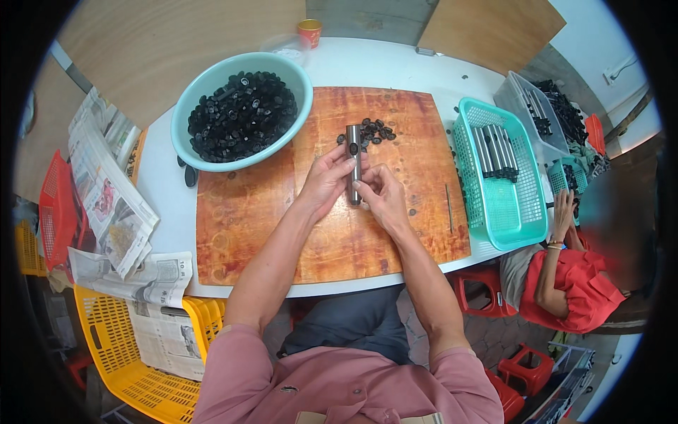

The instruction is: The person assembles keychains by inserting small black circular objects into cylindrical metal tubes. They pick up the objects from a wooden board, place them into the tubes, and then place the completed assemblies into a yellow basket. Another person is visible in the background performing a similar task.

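Note:
Over the middle of a stained wooden board (268, 233), a short metal tube (354, 185) stands out between my two hands, with a dark oval piece near its far end. My left hand (326, 180) wraps round the tube from the left, thumb laid across it. From the right, my right hand (383, 196) pinches the tube's near part with thumb and fingers. Just beyond the tube lies a loose cluster of small black oval plastic pieces (378, 131). Whether a small piece is also in my right fingers is hidden.
A pale green bowl (305, 106) heaped with black pieces stands at the back left. At right, a turquoise basket (519, 219) holds metal tubes. A thin rod (449, 208) lies on the board. Newspapers (116, 212) and a yellow crate (116, 360) are left. A co-worker (579, 293) sits at right.

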Action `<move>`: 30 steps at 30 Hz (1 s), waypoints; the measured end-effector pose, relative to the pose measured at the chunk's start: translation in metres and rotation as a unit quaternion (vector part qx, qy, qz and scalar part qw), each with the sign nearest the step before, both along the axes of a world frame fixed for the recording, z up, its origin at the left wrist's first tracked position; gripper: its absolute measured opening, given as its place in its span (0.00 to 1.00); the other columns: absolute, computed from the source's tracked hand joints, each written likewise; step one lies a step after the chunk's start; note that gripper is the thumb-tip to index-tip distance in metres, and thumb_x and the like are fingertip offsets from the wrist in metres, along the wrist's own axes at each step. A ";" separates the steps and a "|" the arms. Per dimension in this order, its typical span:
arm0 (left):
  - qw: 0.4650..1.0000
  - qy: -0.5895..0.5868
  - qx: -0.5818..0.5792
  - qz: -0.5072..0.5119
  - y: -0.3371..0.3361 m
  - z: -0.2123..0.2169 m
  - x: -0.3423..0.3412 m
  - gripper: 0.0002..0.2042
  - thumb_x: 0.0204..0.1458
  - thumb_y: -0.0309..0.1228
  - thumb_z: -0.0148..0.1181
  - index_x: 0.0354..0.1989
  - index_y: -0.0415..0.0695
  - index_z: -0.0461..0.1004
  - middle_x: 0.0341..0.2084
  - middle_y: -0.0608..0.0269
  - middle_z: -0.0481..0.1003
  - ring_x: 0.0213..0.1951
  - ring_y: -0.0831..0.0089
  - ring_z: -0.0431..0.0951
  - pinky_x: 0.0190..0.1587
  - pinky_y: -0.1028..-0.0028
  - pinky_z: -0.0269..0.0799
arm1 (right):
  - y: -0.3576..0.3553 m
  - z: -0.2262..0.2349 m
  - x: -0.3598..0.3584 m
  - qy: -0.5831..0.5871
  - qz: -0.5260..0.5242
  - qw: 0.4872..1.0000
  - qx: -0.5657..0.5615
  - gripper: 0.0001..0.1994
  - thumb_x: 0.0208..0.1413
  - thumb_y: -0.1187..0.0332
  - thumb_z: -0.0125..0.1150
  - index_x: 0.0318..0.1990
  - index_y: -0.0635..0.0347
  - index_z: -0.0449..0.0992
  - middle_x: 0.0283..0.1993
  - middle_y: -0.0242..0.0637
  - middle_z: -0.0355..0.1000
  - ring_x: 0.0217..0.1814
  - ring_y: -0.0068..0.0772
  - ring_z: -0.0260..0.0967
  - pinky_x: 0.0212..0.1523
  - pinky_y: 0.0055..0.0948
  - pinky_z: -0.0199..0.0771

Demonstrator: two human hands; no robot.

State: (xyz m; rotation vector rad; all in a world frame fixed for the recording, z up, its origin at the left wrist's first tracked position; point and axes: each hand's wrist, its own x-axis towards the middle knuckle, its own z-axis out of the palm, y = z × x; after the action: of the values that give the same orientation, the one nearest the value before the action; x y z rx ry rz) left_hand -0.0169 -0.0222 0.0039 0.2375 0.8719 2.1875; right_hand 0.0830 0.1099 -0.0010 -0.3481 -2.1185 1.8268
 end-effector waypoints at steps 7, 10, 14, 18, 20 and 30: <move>1.000 0.004 -0.015 0.020 0.001 -0.001 -0.001 0.24 0.62 0.21 0.59 0.66 0.34 0.64 0.52 0.49 0.77 0.53 0.62 0.81 0.59 0.62 0.79 | -0.004 0.009 0.002 0.000 -0.003 1.000 -0.004 0.09 0.59 0.73 0.68 0.42 0.65 0.73 0.34 0.36 0.78 0.32 0.18 0.72 0.33 0.23 0.73; 1.000 0.014 -0.021 0.015 0.002 0.004 0.002 0.22 0.63 0.21 0.58 0.64 0.34 0.65 0.51 0.50 0.77 0.52 0.61 0.81 0.59 0.62 0.79 | -0.004 0.005 0.003 0.023 -0.004 0.999 -0.039 0.10 0.60 0.74 0.66 0.45 0.66 0.73 0.35 0.36 0.79 0.34 0.19 0.73 0.35 0.23 0.74; 0.998 0.018 -0.019 0.052 0.002 -0.004 -0.003 0.16 0.66 0.25 0.55 0.61 0.35 0.68 0.47 0.53 0.77 0.46 0.66 0.81 0.52 0.66 0.81 | -0.004 0.012 0.006 -0.019 -0.008 1.000 -0.014 0.09 0.61 0.71 0.65 0.44 0.67 0.74 0.36 0.36 0.79 0.35 0.19 0.74 0.36 0.23 0.74; 0.992 0.001 -0.008 0.127 -0.002 0.000 -0.010 0.14 0.69 0.30 0.52 0.58 0.36 0.69 0.42 0.56 0.77 0.39 0.71 0.78 0.42 0.70 0.80 | 0.005 0.009 -0.002 -0.031 -0.053 0.998 0.022 0.09 0.61 0.72 0.62 0.44 0.69 0.76 0.37 0.41 0.80 0.38 0.26 0.76 0.39 0.30 0.76; 0.991 -0.006 -0.001 0.130 -0.006 -0.006 -0.015 0.15 0.69 0.30 0.51 0.59 0.36 0.68 0.42 0.56 0.77 0.40 0.71 0.78 0.42 0.70 0.80 | 0.012 0.009 -0.009 -0.041 -0.039 0.994 0.090 0.09 0.60 0.74 0.61 0.45 0.71 0.76 0.38 0.44 0.80 0.40 0.30 0.78 0.40 0.33 0.76; 0.993 0.009 0.011 0.120 -0.002 -0.004 -0.014 0.13 0.71 0.35 0.46 0.55 0.40 0.69 0.41 0.56 0.77 0.40 0.70 0.78 0.44 0.69 0.77 | 0.016 0.026 -0.047 -0.035 -0.022 0.898 0.437 0.10 0.54 0.72 0.67 0.44 0.63 0.80 0.43 0.48 0.75 0.50 0.50 0.74 0.47 0.48 0.75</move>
State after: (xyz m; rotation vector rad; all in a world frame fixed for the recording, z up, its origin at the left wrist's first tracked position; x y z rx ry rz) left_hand -0.0308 -0.0243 -0.0006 0.1703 0.9266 2.4223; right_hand 0.0363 0.1257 0.0247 -0.2210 -2.6737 0.6834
